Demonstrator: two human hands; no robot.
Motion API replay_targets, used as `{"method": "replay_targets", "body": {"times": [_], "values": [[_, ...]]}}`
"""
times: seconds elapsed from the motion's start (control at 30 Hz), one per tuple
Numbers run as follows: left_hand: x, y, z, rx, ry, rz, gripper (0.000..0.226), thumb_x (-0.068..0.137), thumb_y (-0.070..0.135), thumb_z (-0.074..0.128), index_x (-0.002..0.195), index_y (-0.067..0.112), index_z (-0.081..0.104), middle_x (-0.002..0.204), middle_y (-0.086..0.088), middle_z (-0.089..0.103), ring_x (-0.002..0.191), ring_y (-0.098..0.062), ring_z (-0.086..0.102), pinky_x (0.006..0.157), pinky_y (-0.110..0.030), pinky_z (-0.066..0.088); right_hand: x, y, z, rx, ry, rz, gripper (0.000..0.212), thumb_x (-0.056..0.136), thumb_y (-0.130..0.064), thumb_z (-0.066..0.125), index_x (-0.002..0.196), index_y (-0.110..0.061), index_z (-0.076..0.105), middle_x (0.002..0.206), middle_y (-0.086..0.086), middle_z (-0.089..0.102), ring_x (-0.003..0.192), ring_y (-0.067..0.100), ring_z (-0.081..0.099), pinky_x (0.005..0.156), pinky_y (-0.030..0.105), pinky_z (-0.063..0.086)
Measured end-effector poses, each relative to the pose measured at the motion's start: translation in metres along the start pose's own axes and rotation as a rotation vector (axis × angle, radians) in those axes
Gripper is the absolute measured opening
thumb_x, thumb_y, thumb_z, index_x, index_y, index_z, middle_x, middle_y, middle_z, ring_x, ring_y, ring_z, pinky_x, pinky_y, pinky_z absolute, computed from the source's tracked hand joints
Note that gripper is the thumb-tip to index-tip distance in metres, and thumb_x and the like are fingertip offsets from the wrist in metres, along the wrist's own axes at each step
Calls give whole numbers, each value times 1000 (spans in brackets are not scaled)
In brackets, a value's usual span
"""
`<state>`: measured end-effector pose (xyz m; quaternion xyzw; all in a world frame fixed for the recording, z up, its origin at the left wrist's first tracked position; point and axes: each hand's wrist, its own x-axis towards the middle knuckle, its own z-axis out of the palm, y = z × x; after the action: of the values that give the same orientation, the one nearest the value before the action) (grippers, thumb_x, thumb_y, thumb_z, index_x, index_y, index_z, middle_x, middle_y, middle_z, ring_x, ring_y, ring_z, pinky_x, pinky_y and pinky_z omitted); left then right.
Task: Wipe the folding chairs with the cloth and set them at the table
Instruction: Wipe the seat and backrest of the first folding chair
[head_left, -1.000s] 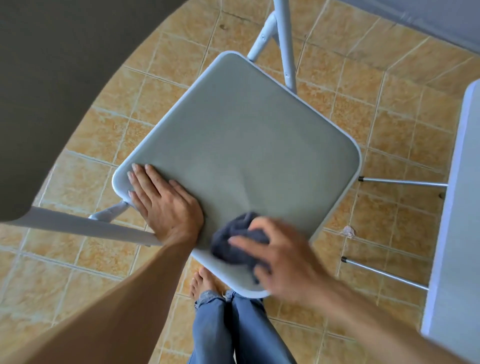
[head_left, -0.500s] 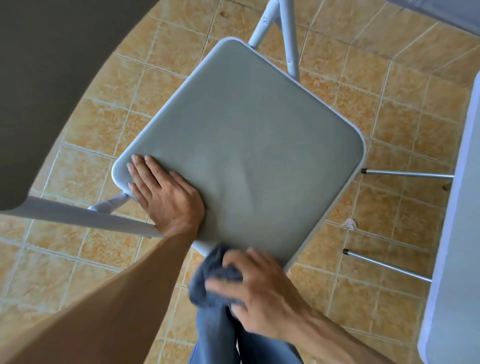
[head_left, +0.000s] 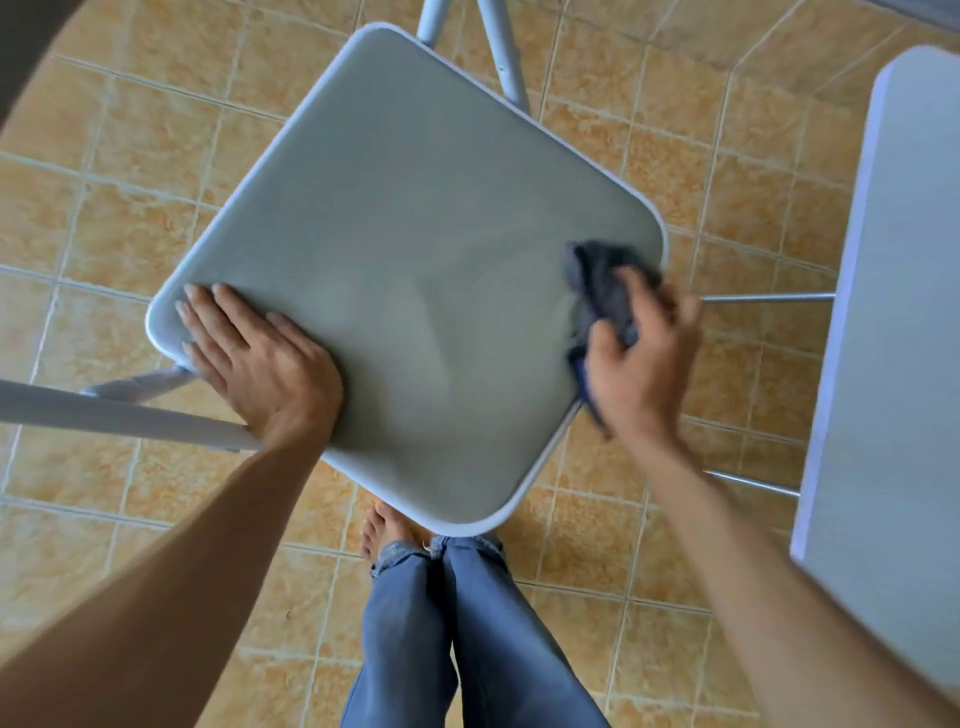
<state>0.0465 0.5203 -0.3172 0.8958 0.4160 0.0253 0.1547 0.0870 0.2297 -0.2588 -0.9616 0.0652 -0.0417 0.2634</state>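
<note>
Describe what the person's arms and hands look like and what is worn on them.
Both forearms are bare up to the frame edge: no sleeves, gloves or watch show. The left hand shows no rings or bands on its fingers. The right hand is motion-blurred, so small items such as a ring cannot be ruled out there. Lower down, blue jeans with frayed hems are worn.
</note>
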Motion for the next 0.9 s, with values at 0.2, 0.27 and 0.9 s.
{"method": "replay_targets", "body": {"times": [0.2,0.27,0.9], "values": [[-9,6,-13,-180,-61,211,63,93,14,37,153,7,22,163,-13,18,152,-27,9,121,-47,1,-65,-9,-38,2,-656,-712,51,72,-20,64,122,-31,72,119,7,60,98,27,58,84,40,49],[-24,19,-9,-110,-100,323,58,98,24,33,154,10,22,163,-13,15,152,-27,7,122,-49,1,-8,15,-38,-55,-546,-756,50,75,-18,60,123,-28,73,117,12,63,96,32,61,83,40,51],[-35,27,2,59,-115,310,58,100,32,32,155,19,19,164,-12,9,152,-27,4,123,-50,4,80,32,-25,-103,-240,-398,54,76,-27,56,129,-27,68,119,13,55,100,32,61,84,45,56]]}}
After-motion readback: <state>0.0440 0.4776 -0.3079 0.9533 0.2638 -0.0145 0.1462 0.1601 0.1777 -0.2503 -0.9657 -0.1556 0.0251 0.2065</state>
